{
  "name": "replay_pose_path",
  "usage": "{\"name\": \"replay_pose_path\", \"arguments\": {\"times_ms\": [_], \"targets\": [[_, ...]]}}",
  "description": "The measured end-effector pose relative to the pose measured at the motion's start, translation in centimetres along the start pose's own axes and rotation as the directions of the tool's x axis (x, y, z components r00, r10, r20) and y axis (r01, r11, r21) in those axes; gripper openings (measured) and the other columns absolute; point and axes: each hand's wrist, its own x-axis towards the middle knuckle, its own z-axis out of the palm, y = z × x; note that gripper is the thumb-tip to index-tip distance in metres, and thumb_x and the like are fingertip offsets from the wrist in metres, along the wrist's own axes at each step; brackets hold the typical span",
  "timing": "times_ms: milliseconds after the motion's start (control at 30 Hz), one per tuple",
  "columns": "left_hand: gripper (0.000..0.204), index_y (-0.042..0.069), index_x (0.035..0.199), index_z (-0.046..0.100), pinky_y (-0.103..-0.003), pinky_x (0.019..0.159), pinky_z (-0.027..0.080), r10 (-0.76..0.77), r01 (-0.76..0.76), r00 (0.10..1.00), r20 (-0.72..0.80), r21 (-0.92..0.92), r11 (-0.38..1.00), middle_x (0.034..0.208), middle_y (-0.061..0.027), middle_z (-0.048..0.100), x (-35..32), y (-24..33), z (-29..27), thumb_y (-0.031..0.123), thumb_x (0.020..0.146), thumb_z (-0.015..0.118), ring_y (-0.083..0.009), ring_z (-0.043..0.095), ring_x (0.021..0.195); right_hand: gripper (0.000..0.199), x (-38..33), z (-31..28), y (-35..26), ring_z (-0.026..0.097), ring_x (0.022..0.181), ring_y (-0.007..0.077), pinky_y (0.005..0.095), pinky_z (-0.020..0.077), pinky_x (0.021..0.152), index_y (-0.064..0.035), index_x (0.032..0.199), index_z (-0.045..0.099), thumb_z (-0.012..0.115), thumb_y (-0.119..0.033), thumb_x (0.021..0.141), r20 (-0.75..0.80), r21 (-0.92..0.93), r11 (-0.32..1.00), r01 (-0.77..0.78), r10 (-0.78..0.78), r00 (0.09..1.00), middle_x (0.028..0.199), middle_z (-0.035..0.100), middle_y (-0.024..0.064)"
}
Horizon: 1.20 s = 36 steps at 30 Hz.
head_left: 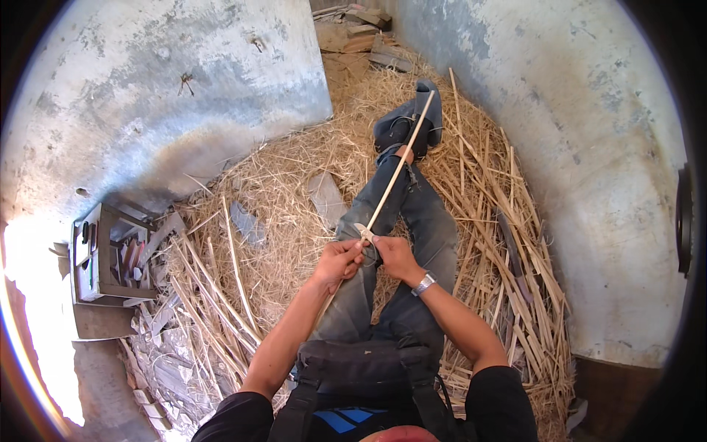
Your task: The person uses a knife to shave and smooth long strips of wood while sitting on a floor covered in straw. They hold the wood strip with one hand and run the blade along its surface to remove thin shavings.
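Observation:
A long thin pale wooden stick runs from my hands out over my legs to my crossed feet. My left hand is closed round its near part, above my left thigh. Just to the right, my right hand is closed too, its fingertips pinched beside the left ones. At these fingertips a small pale flat piece lies across the stick; its exact kind is too small to make out. The palm sides of both hands are hidden.
My outstretched legs lie on straw and shavings. Bundles of split sticks lie right, more sticks left. A small wooden stand holding odds and ends is at far left. Worn walls enclose the space; planks lie beyond.

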Motion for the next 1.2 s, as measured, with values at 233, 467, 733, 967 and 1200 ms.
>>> {"name": "replay_pose_path", "arguments": {"times_ms": [233,467,733,967,1200], "targets": [[0.032,-0.002,0.134,0.065,-0.02,0.047,0.038,0.248,-0.233,0.969,-0.019,0.284,0.93,0.083,-0.0017,0.068,-0.2,1.0,0.8,0.016,0.107,0.058,-0.0034,0.048,0.052,0.043,0.4,-2.5,-0.4,0.046,0.052,0.0098,0.0299,0.0357,0.052,-0.0035,0.073,0.06,0.059,-0.033,0.105,0.39,0.577,0.68,-0.452,0.257,0.884,0.055,0.045,-0.0034],[0.038,-0.002,0.14,0.061,-0.023,0.061,0.05,0.412,-0.388,0.903,0.125,0.653,0.651,0.089,-0.0057,0.075,-1.8,2.9,3.2,0.007,0.103,0.057,-0.0046,0.06,0.066,0.029,2.0,-2.0,-4.4,0.049,0.056,0.0072,0.0295,0.0391,0.052,-0.0016,0.088,0.067,0.071,-0.029,0.098,-0.171,0.191,0.978,0.079,-0.046,0.984,0.06,0.055,-0.0012],[0.034,0.0,0.134,0.067,-0.024,0.06,0.046,0.495,-0.409,0.862,0.107,0.723,0.556,0.087,-0.0011,0.076,-1.8,2.6,3.5,0.007,0.102,0.06,-0.0026,0.053,0.066,0.014,2.5,-2.9,-6.4,0.061,0.052,0.0302,0.038,0.0445,0.051,-0.001,0.085,0.068,0.071,-0.014,0.09,-0.033,-0.14,0.975,0.174,-0.18,0.983,0.061,0.06,0.0197],[0.025,-0.001,0.118,0.074,-0.03,0.059,0.049,0.513,-0.384,0.857,0.046,0.721,0.577,0.077,-0.007,0.075,-2.1,3.3,3.9,0.012,0.102,0.061,-0.006,0.06,0.064,0.011,2.4,-3.1,-6.5,0.062,0.056,0.0351,0.0375,0.0442,0.052,0.0014,0.082,0.066,0.074,-0.006,0.085,-0.05,-0.227,0.94,0.256,-0.274,0.961,0.066,0.061,0.0208],[0.025,-0.003,0.098,0.076,-0.024,0.046,0.03,0.667,-0.339,0.69,-0.282,0.688,0.642,0.059,0.0025,0.057,-2.1,11.5,-2.3,0.012,0.105,0.058,-0.0023,0.042,0.049,0.01,-1.8,-1.7,-6.5,0.059,0.056,0.0208,0.033,0.0446,0.054,-0.0021,0.079,0.069,0.073,-0.005,0.088,0.164,0.024,0.966,0.259,-0.259,0.952,0.064,0.063,0.0119]]}}
